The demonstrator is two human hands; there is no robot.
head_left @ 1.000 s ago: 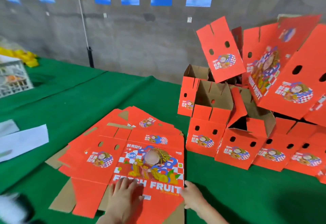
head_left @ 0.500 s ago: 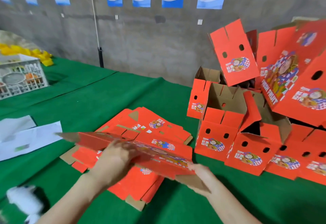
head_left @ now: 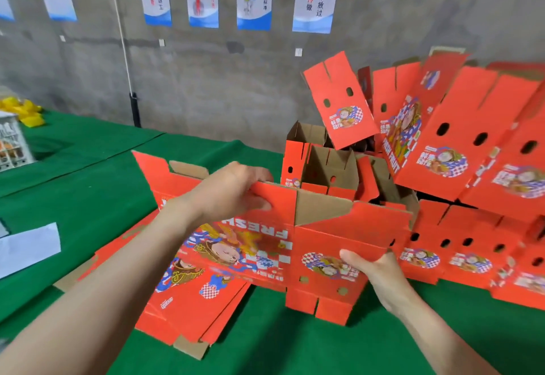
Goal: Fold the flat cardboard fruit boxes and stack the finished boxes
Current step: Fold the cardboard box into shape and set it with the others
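Head view: you are holding one flat blank (head_left: 324, 227) up above the pile of flat blanks (head_left: 177, 330). The step in hand appears to be the first opening fold, with stacking not yet reached.

Your left hand (head_left: 233, 194) is gripping the blank's upper edge, with the fingers curling over the top and the thumb pressing on the red face. Your right hand (head_left: 374, 268) is pinching the end panel at the blank's right. Its thumb is lying on the printed side and its fingers are passing behind, out of sight.

The blank is standing on edge between the two hands, its printed face toward you and its lettering upside down. Its brown inner side is showing along the top. Whether its lower flaps are touching the green table (head_left: 88, 197) cannot be told.

The pile is lying beneath it, near the table's near edge and left of centre. Finished boxes (head_left: 442, 144) are leaning in a loose heap toward the table's right edge and far side.

The next move is probably calling for the right hand to swing the end panel round while the left is steadying the long side, then for tucking the flaps. The heap looks unsteady, so stacking is calling for care.
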